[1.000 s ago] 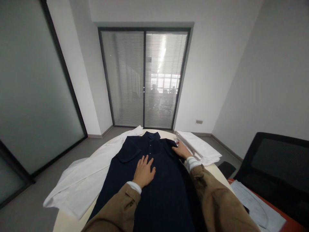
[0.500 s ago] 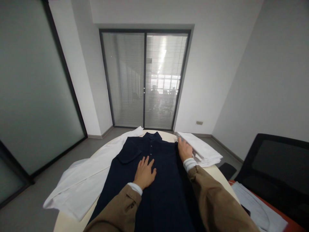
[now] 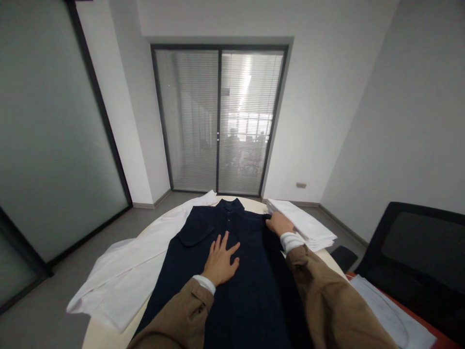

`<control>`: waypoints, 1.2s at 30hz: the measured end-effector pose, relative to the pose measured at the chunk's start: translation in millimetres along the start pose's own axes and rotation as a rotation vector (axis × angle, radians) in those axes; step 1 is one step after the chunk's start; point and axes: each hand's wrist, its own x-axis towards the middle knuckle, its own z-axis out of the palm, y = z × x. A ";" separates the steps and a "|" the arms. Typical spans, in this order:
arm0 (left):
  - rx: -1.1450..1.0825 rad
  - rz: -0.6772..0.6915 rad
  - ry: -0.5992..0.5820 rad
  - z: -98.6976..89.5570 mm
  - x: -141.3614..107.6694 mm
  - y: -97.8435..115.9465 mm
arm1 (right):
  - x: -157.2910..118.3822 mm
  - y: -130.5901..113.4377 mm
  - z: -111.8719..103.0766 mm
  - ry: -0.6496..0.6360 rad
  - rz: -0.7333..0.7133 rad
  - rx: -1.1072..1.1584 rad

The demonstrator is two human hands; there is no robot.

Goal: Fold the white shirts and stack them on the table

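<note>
A dark navy shirt (image 3: 250, 271) lies front up on the round table, its collar at the far end and its left-side short sleeve folded inward over the chest. My left hand (image 3: 220, 261) rests flat on the shirt's front with fingers spread. At the shirt's right shoulder edge, my right hand (image 3: 279, 224) has its fingers curled around the navy fabric; the fingertips are partly hidden. Close beside that hand is a stack of folded white garments (image 3: 308, 225).
White garments (image 3: 127, 264) are spread along the left of the cream table (image 3: 92, 334), partly over its edge. A black mesh chair (image 3: 425, 252) stands at the right, with papers (image 3: 388, 305) on a red surface before it. Glass doors (image 3: 218, 121) are behind.
My right hand has turned inward and shifted slightly toward the shirt's shoulder edge, away from the white stack. My left hand's fingers have spread wider in nearly the same spot.
</note>
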 end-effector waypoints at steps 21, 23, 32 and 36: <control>-0.084 0.389 -0.195 -9.3 -1.7 3.8 | 4.3 -11.4 45.1 -0.067 -0.500 0.569; -0.084 0.392 -0.199 -9.5 -1.5 3.7 | -3.6 -8.0 47.3 -0.003 -0.471 0.375; -0.107 0.459 -0.248 -10.7 -0.3 5.7 | -39.1 -10.7 55.0 0.158 -0.428 -0.094; -0.114 0.453 -0.251 -10.4 0.0 5.7 | -41.5 -21.1 55.7 0.137 -0.385 -0.164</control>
